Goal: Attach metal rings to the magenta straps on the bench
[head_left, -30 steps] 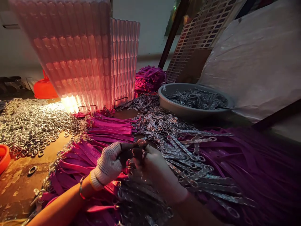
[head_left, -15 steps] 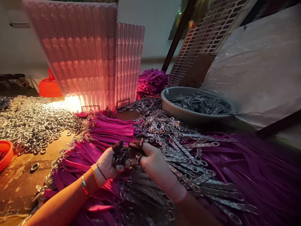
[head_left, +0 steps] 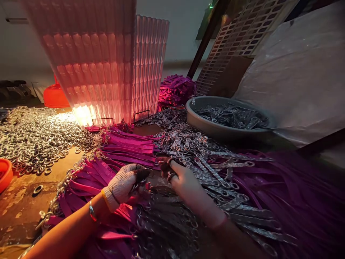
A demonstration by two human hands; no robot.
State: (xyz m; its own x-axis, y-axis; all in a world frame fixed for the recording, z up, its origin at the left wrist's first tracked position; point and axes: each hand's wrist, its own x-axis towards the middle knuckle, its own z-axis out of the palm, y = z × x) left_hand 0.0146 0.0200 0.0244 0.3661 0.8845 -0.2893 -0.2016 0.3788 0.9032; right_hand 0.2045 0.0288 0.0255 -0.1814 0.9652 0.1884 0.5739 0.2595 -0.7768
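My left hand (head_left: 122, 183), in a white dotted work glove with dark fingertips, is closed around a few metal rings (head_left: 138, 185). To its right, apart from it, my right hand (head_left: 182, 176), in a pale glove, has its fingers bent together in a pinch. Whatever lies between those fingertips is too dark to make out. Beneath both hands spread purple straps (head_left: 126, 144) with metal links at their ends. Dark metal strips (head_left: 167, 212) lie below the hands, and silvery strips with ring ends (head_left: 211, 171) lie by my right hand.
Loose metal rings (head_left: 40, 136) are heaped at left, near an orange bowl (head_left: 8, 172) and a red lamp (head_left: 55, 96). Ridged plastic panels (head_left: 99, 72) stand behind. A grey basin (head_left: 194, 117) holds more strips. Purple straps (head_left: 291, 187) pile up at right.
My hands were together over the rings and are now apart. The right hand has moved a little to the right and the left hand has turned, with rings still in it.
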